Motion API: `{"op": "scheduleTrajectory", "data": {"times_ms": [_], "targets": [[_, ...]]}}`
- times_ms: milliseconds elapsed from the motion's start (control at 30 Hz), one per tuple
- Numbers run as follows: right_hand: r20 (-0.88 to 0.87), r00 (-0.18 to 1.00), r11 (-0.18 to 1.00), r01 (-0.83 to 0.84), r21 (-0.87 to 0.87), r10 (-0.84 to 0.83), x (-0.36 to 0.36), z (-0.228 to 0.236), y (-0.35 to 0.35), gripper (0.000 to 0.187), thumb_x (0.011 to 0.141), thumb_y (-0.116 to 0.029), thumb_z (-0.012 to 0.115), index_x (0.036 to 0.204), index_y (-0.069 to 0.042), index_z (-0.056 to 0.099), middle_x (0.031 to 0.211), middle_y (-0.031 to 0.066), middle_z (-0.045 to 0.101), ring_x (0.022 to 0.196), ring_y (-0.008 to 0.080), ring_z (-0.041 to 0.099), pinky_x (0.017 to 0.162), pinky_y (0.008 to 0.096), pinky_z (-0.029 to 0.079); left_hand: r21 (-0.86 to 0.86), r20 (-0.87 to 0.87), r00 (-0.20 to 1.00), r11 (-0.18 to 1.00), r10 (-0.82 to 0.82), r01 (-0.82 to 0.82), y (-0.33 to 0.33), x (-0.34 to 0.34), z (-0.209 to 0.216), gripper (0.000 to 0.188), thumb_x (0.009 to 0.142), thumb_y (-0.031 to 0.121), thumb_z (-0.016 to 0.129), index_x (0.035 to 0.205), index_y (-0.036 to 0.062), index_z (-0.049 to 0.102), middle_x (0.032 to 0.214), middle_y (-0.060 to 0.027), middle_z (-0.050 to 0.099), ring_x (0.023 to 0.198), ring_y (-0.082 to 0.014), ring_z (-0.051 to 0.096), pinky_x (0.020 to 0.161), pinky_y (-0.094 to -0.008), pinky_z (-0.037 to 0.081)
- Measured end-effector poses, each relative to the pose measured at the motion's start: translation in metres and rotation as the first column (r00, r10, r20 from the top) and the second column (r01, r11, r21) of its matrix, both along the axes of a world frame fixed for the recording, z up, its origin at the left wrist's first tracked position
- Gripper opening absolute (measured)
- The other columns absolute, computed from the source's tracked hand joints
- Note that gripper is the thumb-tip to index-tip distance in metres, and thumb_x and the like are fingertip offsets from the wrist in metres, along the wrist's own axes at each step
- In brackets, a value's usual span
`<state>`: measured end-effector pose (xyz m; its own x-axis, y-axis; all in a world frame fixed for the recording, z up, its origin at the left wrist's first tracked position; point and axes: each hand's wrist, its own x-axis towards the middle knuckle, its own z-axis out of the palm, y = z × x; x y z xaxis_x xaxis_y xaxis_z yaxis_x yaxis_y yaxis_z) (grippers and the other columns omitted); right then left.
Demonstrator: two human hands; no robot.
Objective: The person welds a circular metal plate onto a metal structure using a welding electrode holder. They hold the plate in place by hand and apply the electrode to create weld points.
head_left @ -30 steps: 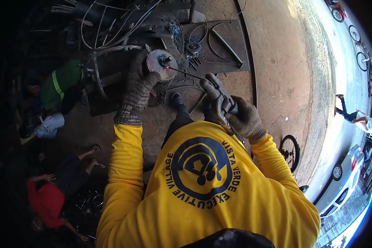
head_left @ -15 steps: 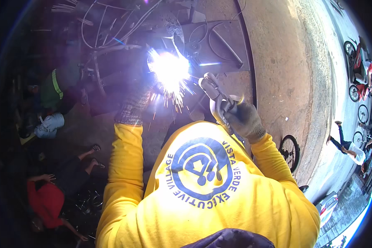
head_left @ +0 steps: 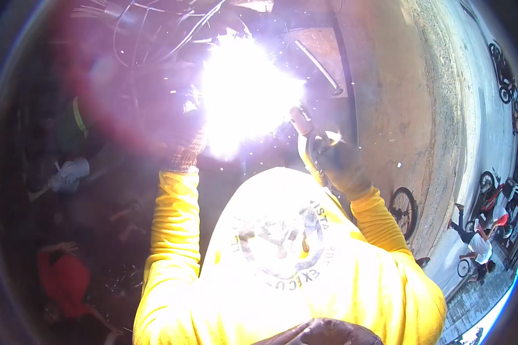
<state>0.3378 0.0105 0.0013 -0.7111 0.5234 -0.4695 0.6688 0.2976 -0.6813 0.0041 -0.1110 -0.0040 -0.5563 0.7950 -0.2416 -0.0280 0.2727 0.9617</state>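
A welding arc (head_left: 244, 95) blazes in white glare with sparks flying round it, hiding the work under it. My right hand (head_left: 342, 167), in a dark knitted glove, is closed round an electrode holder (head_left: 301, 121); its tip reaches the right edge of the glare. The rod in the holder is lost in the light. On the other side, my left hand (head_left: 186, 146), also gloved, is close beside the arc. Glare and shadow hide its fingers and anything they may hold. Both arms wear yellow sleeves.
A metal bar (head_left: 319, 68) lies on a plate beyond the glare. Bent rods (head_left: 184, 34) spread at the upper left. A bicycle wheel (head_left: 404, 213) is right of my arm. A person in red (head_left: 66, 282) is at the left; riders and motorbikes (head_left: 492, 192) pass along the road.
The arc's glare has grown much larger and brighter, washing out my shirt front and the bench. My hands stay almost in place. On the road, the motorbike and walking person have shifted downward in view.
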Motion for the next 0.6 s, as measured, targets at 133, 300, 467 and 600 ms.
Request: {"op": "scheduleTrajectory", "data": {"times_ms": [133, 300, 467, 600], "targets": [[-0.352, 0.858, 0.92, 0.299, -0.251, -0.375, 0.014, -0.007, -0.008, 0.053, 0.087, -0.022, 0.074, 0.131, 0.002, 0.055, 0.1, 0.018, 0.073, 0.096, 0.0247, 0.072, 0.083, 0.0356, 0.056, 0.035, 0.111, 0.994, 0.999, -0.01, 0.006, 0.012, 0.0, -0.006, 0.078, 0.082, 0.02, 0.079, 0.15, 0.0077, 0.043, 0.135, -0.0064, 0.057, 0.108, -0.014, 0.062, 0.063, -0.0208, 0.057], [-0.274, 0.917, 0.952, 0.245, -0.185, -0.29, 0.013, -0.001, -0.005, 0.058, 0.084, -0.023, 0.076, 0.132, 0.001, 0.056, 0.107, 0.0202, 0.073, 0.1, 0.0284, 0.073, 0.086, 0.036, 0.056, 0.124, 0.005, 0.993, 0.985, -0.121, 0.119, 0.021, -0.005, -0.001, 0.078, 0.081, 0.017, 0.075, 0.15, 0.0048, 0.042, 0.138, -0.0088, 0.055, 0.12, -0.0193, 0.057, 0.091, -0.0291, 0.054], [-0.215, 0.949, 0.966, 0.196, -0.17, -0.23, 0.006, 0.007, -0.004, 0.061, 0.083, -0.023, 0.077, 0.134, 0.001, 0.055, 0.11, 0.0204, 0.072, 0.102, 0.0294, 0.072, 0.089, 0.0358, 0.055, 0.091, 0.004, 0.993, 0.989, -0.12, 0.119, 0.023, 0.0, 0.005, 0.076, 0.081, 0.013, 0.071, 0.15, 0.0019, 0.041, 0.141, -0.0112, 0.052, 0.129, -0.0235, 0.051, 0.112, -0.0359, 0.04], [-0.318, 0.908, 0.959, 0.233, -0.161, -0.273, 0.004, 0.005, -0.007, 0.054, 0.081, -0.02, 0.075, 0.128, 0.002, 0.06, 0.102, 0.02, 0.072, 0.094, 0.0277, 0.073, 0.084, 0.0363, 0.055, 0.078, 0.022, 0.996, 0.993, -0.088, 0.086, 0.022, 0.005, 0.009, 0.076, 0.081, 0.01, 0.07, 0.15, 0.0012, 0.041, 0.142, -0.0123, 0.051, 0.131, -0.0241, 0.049, 0.113, -0.0368, 0.039]]}}
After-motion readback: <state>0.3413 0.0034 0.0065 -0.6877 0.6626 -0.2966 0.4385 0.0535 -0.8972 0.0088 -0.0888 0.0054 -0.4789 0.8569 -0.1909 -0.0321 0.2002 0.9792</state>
